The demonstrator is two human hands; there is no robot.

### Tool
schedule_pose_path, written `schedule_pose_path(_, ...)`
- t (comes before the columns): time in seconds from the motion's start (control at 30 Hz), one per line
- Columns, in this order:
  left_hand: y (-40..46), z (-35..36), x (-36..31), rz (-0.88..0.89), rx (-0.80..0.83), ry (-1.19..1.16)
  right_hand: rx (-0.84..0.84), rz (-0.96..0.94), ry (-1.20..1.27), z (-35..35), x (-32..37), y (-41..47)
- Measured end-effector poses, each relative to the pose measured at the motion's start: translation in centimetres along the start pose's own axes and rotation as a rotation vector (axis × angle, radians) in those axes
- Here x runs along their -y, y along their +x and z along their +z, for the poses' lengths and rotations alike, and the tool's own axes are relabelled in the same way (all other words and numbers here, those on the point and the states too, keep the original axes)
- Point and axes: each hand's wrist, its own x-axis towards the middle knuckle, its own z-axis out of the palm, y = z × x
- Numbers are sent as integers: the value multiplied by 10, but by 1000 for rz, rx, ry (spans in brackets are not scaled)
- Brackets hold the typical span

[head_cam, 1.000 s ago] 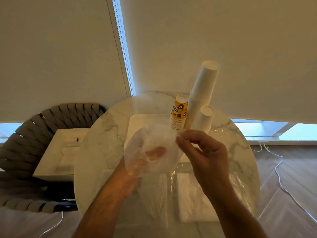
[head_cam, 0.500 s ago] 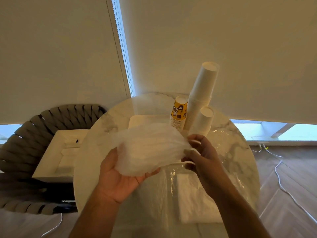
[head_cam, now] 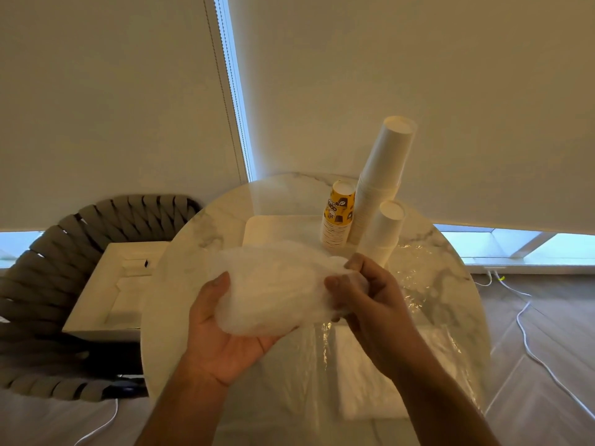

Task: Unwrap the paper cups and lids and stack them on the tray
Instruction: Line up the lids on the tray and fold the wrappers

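A: Where is the wrapped bundle [head_cam: 277, 292] held?

B: Above the round marble table [head_cam: 193, 252], just in front of the white tray [head_cam: 273, 225]. It is cradled from below in the left hand [head_cam: 225, 329], palm up, thumb curled over the near-left edge. The right end of the wrap is pinched and bunched in the right hand [head_cam: 370, 304], fingers curled round the plastic.

A: Contents?

B: Not clearly seen through the cloudy film. Lids are guessed from the flat, rounded shape; it can't be confirmed.

A: What's already on the tray?

B: Three upside-down stacks at the far right corner: a tall white cup stack [head_cam: 383, 175], a short white cup stack [head_cam: 383, 230] touching it, and a yellow printed cup stack [head_cam: 338, 217] just beside. Clear loose plastic [head_cam: 415, 284] is spread on the table to the right.

A: Handling?

B: The bundle is judged very light. The film is thin, soft, crinkly and probably slippery; it gives no stiffness. The contents would likely slide out and scatter if the open end is tipped down. Support from underneath is best kept, with the film taken at the gathered end and peeled back. Thin lids could be dented if squeezed hard, so a loose grip is advised.

A: Progress?

B: Cups look done; this bundle is not yet unwrapped.
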Motion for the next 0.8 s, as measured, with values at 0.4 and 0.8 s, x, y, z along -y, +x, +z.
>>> schedule_pose_path(0.4,-3,23,-1,54,-475,584,-48,89,-771,-11,9,2)
schedule_pose_path(0.8,-16,18,5,125,-553,1133,-141,17,-875,47,11,-9)
